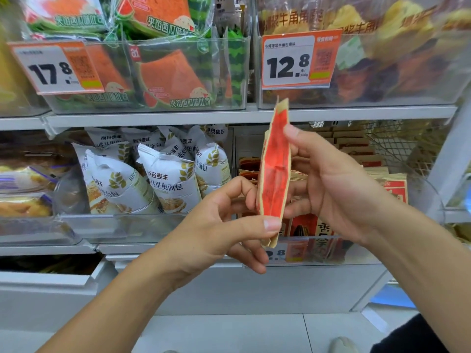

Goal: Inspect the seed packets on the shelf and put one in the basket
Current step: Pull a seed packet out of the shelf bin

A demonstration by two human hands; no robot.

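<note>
Both sets of fingers pinch one red-and-tan seed packet (274, 171), held edge-on and upright: the left hand (216, 225) at its lower end, the right hand (328, 179) along its upper side. Behind it, two price tags (297, 59) hang on the upper shelf (178, 118).

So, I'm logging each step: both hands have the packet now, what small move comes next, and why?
Probably turn the seed packet flat toward the camera: the left hand and right hand hold it edge-on, so its face cannot be read.
</note>
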